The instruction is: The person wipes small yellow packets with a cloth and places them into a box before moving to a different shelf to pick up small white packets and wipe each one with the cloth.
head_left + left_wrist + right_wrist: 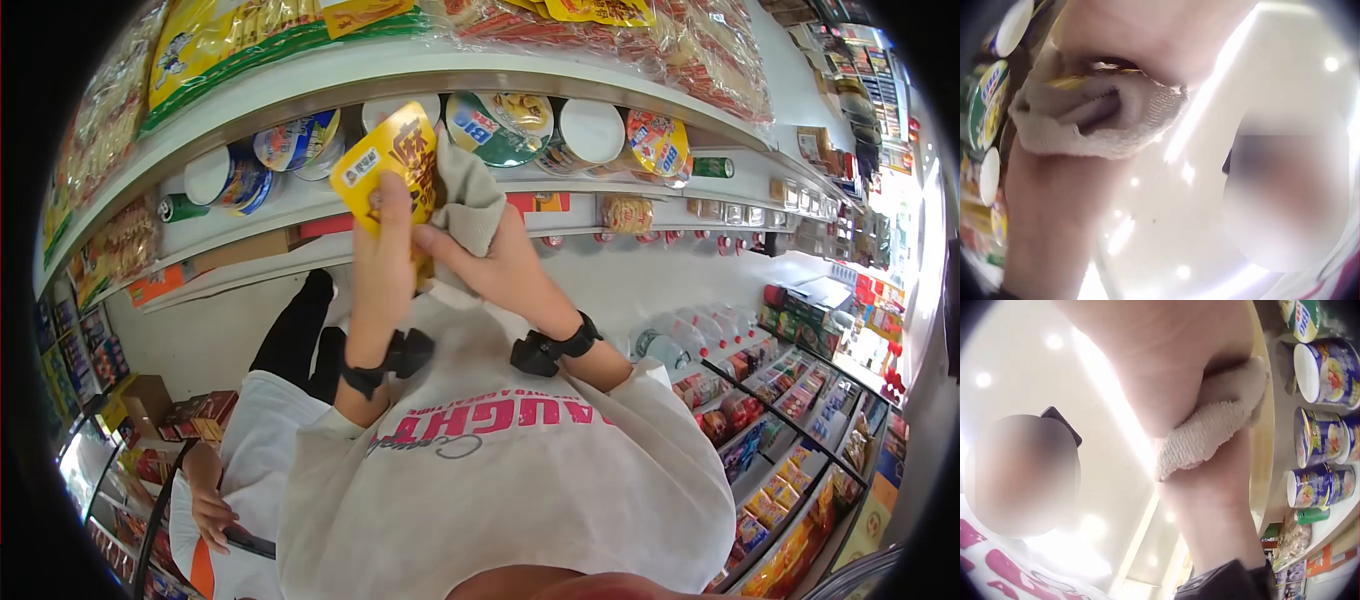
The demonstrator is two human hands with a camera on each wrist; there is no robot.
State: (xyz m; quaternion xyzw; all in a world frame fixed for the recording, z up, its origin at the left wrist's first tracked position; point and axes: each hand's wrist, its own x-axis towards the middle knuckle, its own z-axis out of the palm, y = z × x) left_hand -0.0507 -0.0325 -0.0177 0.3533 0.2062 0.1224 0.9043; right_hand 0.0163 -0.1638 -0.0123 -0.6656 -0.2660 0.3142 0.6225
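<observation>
My left hand (390,240) grips a yellow snack packet (357,172) with printed characters, its thumb across the front. A grey cloth (470,198) is bunched in my right hand (505,270), against the packet's right side; the right thumb points toward the packet's lower edge. Both hands are close together, just in front of the shelf. In the left wrist view the folded cloth (1104,119) lies between the two hands. The right wrist view shows the cloth's ribbed texture (1204,434) and the packet's yellow edge (1264,450) behind. The fingers behind packet and cloth are hidden.
Instant noodle bowls (500,125) line the shelf behind my hands, below a shelf edge (330,85) carrying bagged noodles. A seated person's hand (208,510) is at the lower left. Large plastic bottles (690,330) and snack racks (790,480) stand to the right.
</observation>
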